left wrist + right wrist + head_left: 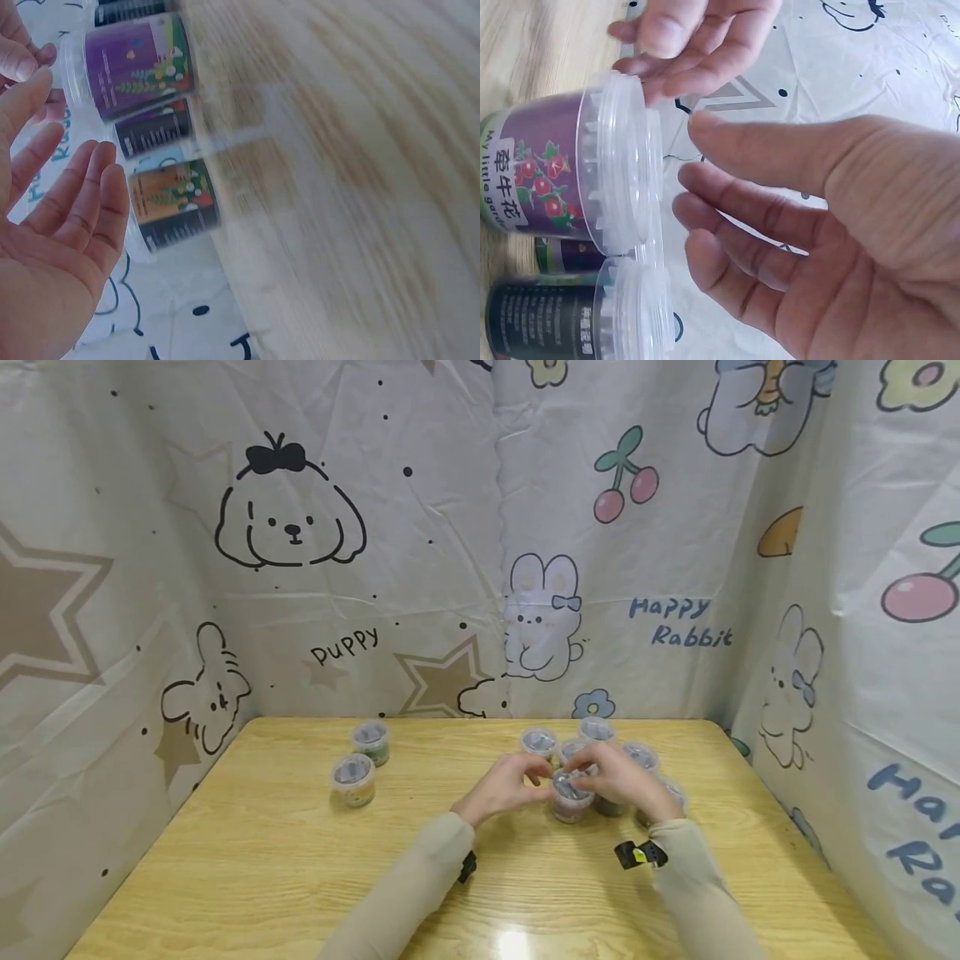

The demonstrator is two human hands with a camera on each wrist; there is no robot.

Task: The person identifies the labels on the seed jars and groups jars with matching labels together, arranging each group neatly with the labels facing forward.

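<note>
A clear-lidded cup with a purple label point(572, 806) stands at the front of a cluster of similar cups, right of the table's middle. My left hand point(508, 787) is at the left side of its lid point(626, 161), fingers loosely bent and spread. Over the right side of the same lid is my right hand point(611, 775), thumb and fingers apart with a gap to the lid in the right wrist view. The left wrist view shows the purple label point(139, 66) with printed plants, and my left fingertips point(112, 180) beside the cups. Neither hand grips anything.
Behind the purple cup stand more lidded cups, among them one at the back point(597, 729) and an orange-labelled cup point(176, 199). Two further cups, one green point(371, 743) and one orange point(354, 781), stand at the left. Printed curtains point(420, 527) border the wooden table point(285, 877).
</note>
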